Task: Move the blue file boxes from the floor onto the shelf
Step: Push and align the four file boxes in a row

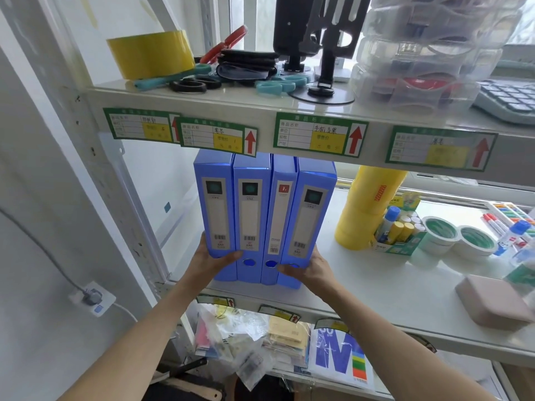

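Note:
Several blue file boxes (262, 215) stand upright side by side, spines toward me, at the left end of the middle shelf (385, 287). The rightmost box leans a little to the right. My left hand (212, 257) grips the bottom corner of the leftmost box, thumb across its spine. My right hand (308, 269) holds the lower end of the rightmost box, fingers on its spine near the finger hole. Both hands press the row together from its two sides.
To the right on the same shelf are a stack of yellow tape rolls (367, 209), a box of glue sticks (398, 230), white tape rolls (457, 238) and a pink block (492, 299). The upper shelf edge (260, 111) hangs just above the boxes. Bagged items fill the shelf below.

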Demonstrator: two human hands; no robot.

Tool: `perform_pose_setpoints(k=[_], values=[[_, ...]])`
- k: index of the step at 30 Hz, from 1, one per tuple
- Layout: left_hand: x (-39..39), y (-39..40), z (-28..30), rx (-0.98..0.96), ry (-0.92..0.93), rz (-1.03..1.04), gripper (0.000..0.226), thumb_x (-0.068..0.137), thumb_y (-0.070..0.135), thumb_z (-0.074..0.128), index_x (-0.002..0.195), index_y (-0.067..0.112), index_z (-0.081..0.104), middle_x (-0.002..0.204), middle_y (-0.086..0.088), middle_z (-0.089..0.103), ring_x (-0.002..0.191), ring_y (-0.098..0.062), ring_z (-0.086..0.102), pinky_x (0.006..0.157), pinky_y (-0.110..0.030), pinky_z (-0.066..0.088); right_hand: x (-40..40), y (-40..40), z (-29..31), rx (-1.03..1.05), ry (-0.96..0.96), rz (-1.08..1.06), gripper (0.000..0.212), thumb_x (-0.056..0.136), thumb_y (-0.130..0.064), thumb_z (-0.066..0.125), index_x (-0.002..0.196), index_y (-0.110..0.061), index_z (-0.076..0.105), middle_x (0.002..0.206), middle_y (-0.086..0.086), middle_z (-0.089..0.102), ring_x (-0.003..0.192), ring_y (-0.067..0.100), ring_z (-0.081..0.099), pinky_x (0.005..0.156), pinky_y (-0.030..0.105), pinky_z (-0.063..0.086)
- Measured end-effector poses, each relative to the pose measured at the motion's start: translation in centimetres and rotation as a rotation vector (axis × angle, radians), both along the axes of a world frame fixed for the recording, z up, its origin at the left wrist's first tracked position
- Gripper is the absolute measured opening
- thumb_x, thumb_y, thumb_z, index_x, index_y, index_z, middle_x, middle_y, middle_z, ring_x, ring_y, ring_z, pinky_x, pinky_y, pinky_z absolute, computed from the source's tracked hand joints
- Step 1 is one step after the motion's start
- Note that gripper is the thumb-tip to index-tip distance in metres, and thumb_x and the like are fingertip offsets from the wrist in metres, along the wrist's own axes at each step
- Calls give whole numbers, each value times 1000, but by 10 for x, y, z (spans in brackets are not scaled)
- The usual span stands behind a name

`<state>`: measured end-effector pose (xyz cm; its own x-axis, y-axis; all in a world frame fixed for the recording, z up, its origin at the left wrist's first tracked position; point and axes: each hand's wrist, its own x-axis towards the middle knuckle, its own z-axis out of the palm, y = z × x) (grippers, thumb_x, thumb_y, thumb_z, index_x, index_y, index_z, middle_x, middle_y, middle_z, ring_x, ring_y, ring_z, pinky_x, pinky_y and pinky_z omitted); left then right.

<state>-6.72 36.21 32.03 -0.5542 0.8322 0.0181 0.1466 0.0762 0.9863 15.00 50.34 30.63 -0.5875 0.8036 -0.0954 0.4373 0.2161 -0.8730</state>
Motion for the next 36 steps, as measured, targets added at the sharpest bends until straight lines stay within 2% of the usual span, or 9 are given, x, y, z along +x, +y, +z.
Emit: perform_pose_setpoints(k=[4,7,13,15,18,20,26,32,36], values=[[1,1,0,3,-8,8,74,79,21,77,141,20,37,131,-1,58,109,-4,60,69,-5,55,-2,-2,3,57,-22,-20,84,57,-64,77,129,-31,52,111,-15,68,100,10,66,85,34,60],[2,1,0,5,-12,11,73,81,24,75,142,21,36,131,0,58,109,-4,60,71,-9,57,0,-1,1,77,-39,-14,71,67,-53,80,129,-30,54,111,-15,67,100,11,66,84,34,60],[-5,0,4,0,-24,-2,69,82,23,75,141,22,38,130,-1,59,109,-9,63,68,-14,59,0,-4,7,65,3,9,68,75,-38,83,135,-28,50,121,-10,63,103,8,63,75,13,52],[-7,-2,7,-6,-18,-14,71,82,25,75,141,24,37,129,1,59,112,-14,63,67,-13,59,1,-5,9,64,15,13,73,73,-39,84,136,-29,48,121,-12,61,106,9,62,79,18,56],[-9,-4,16,-13,13,-22,71,83,25,74,143,23,37,127,3,62,107,-6,63,65,-6,55,4,-5,15,78,37,-4,92,64,-52,84,142,-29,41,109,-36,56,105,7,62,89,37,59],[-12,-4,24,11,6,-30,68,84,20,73,143,20,39,125,0,64,105,-6,64,66,-6,55,4,-6,20,112,69,-22,104,58,-59,80,146,-25,37,106,-42,50,108,10,61,89,42,59],[-20,0,36,-11,-9,-99,68,82,27,73,142,24,43,123,2,66,107,-11,67,65,-15,59,3,-10,36,120,98,-42,94,64,-60,76,143,-37,31,123,-11,64,111,21,65,87,51,59],[-22,2,40,-47,14,-139,69,84,24,72,144,27,38,127,3,61,105,-9,65,64,-14,59,2,-16,39,118,84,-42,93,67,-57,73,145,-35,28,123,-7,65,111,25,65,88,55,57],[-21,3,40,-56,22,-124,68,84,24,72,144,25,39,121,7,62,102,-7,64,61,-12,58,4,-18,41,115,89,-37,94,67,-58,74,146,-34,28,122,-9,64,111,23,65,88,54,57]])
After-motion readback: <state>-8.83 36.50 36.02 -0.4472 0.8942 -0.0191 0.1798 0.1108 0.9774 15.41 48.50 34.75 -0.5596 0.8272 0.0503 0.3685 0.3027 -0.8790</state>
